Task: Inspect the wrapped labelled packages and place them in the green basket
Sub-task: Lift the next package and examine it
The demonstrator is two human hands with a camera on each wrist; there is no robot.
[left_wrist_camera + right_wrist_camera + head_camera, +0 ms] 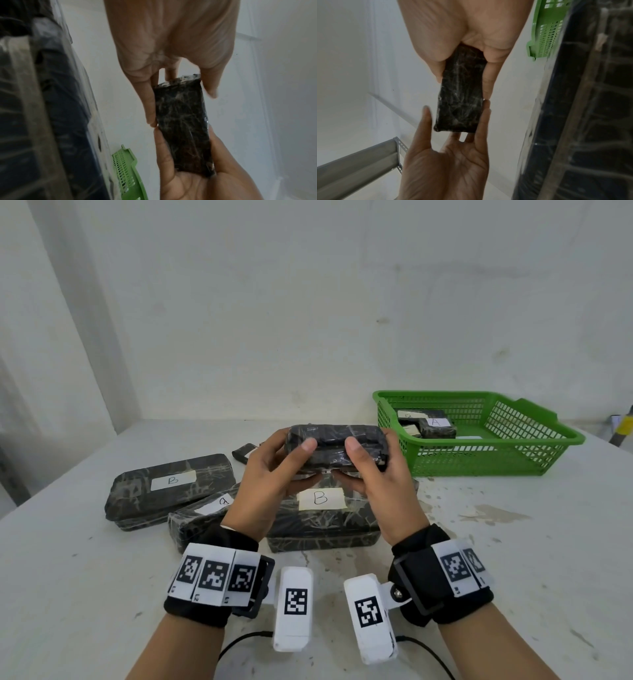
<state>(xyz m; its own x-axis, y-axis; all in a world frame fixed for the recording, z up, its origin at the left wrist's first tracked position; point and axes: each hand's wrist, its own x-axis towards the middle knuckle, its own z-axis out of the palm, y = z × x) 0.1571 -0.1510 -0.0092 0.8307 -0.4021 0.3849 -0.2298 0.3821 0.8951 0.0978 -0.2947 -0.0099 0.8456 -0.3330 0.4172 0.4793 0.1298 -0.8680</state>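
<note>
We hold the package (337,446) above the bench (513,542) with left hand (270,474) and right hand (380,474), fingers (310,445) gripping its ends, probably turning it to find its label before the basket (534,440).

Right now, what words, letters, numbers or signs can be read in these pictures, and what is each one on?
"B": tape label on the front package, below the hands.
"B": label on the far-left package.
"A", partly hidden by the left hand: label on the package beside it.
"A": label on a package in the green basket.
Its neighbour's label: too cut off to read.
Held package: no label in any view.
Wrist-band digits: too small; the square markers are codes.
</note>
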